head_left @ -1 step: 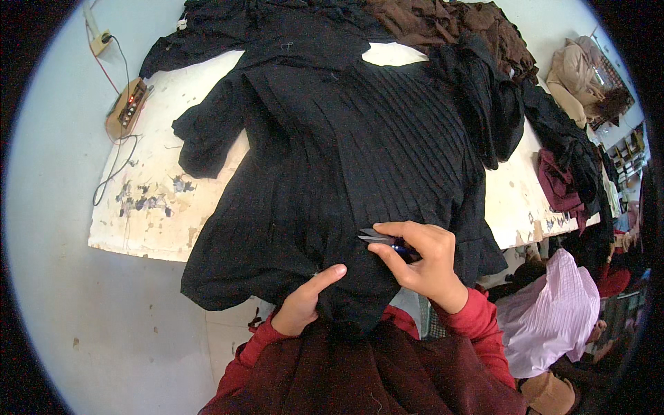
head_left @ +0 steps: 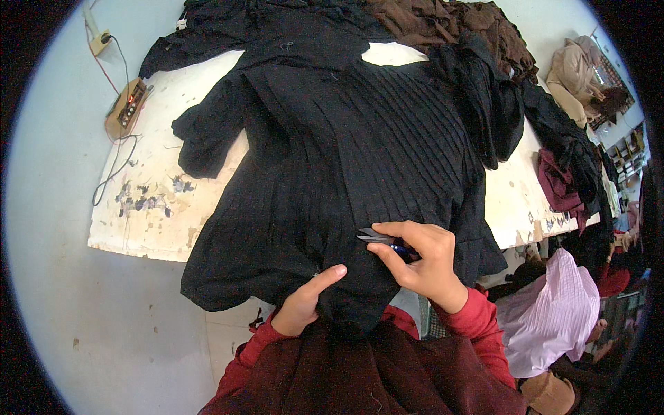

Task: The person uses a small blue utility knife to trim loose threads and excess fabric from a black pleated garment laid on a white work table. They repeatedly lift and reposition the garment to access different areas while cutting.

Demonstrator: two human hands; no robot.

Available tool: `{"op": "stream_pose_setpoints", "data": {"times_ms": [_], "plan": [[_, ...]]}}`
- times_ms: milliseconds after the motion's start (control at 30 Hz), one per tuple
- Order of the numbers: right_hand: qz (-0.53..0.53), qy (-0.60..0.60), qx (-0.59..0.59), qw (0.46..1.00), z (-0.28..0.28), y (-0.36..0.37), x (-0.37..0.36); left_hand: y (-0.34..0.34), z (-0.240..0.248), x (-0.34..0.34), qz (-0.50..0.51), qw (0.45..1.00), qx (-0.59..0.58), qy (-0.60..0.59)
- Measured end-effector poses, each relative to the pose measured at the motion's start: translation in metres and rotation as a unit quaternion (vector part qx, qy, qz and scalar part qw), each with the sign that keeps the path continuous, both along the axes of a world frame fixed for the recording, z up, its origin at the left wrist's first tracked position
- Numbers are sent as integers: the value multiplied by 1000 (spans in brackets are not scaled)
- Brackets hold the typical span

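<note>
A pleated black garment [head_left: 290, 180] lay spread across a pale table [head_left: 200, 228], its lower part overhanging the near edge toward the wearer. Over the garment's lower middle, the right hand [head_left: 429, 259] held small thread snips [head_left: 375, 236], thumb and forefinger clamped on them; the blades stood slightly apart, tips pointing left. At the garment's near edge, the left hand [head_left: 308, 297] rested its outstretched thumb on the cloth; its other fingers were hidden, so whether they gripped could not be told.

Left of the garment, a broad stretch of tabletop reached the table's left edge, bearing dark scraps [head_left: 145, 199]; right of it, a narrower stretch ran toward a maroon cloth [head_left: 557, 183]. Room between the hands was taken up by the garment's own fabric. Beyond its far side, dark cloth [head_left: 277, 24] and brown cloth [head_left: 456, 24] left little room. Upper left of the garment stood a small box [head_left: 129, 107] with red lights; lower right of it, past the table, hung a pale pink pleated cloth [head_left: 553, 311].

Relative to the earlier frame, hands, snips and garment showed practically unchanged positions.
</note>
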State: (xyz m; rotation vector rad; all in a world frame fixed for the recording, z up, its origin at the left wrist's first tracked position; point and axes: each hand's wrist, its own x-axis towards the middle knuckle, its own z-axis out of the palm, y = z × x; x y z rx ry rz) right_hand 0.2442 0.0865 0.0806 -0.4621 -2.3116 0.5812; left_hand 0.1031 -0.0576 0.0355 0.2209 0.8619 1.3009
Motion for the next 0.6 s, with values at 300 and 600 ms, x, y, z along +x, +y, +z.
{"op": "stream_pose_setpoints", "data": {"times_ms": [300, 600], "plan": [[-1, -5, 3, 1000, 2, 6, -6, 4, 0, -3, -21, 999, 31, -17], [-4, 43, -77, 996, -8, 11, -4, 4, 2, 2, 32, 999, -18, -12]]}}
